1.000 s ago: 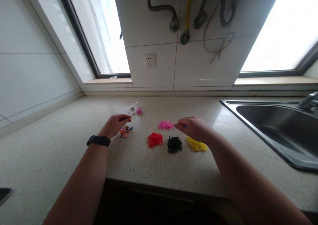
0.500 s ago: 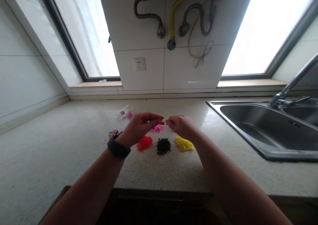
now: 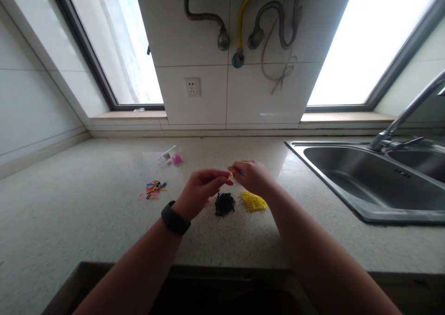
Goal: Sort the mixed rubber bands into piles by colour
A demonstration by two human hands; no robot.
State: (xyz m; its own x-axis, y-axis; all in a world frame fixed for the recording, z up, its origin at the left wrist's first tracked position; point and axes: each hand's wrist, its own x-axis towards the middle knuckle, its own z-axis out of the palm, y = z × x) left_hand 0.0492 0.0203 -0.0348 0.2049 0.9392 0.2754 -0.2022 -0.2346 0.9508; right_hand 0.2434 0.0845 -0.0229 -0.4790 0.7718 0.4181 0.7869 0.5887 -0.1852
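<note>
My left hand, with a black band on its wrist, is closed in a pinch on a small yellow rubber band. Close against its fingertips is my right hand, fingers curled shut; a bit of a small blue thing shows between them, its kind too small to tell. Below the hands lie a pile of black rubber bands and a pile of yellow rubber bands. A red pile is almost wholly hidden behind my left hand.
A mixed-colour pile of bands lies on the counter to the left. Behind it are a clear plastic container and a pink ball-like thing. A steel sink with a tap is at the right.
My left hand has moved slightly down and right, now covering the red and pink piles and baring the mixed pile. The view has shifted slightly. Both hands stay pinched close together.
</note>
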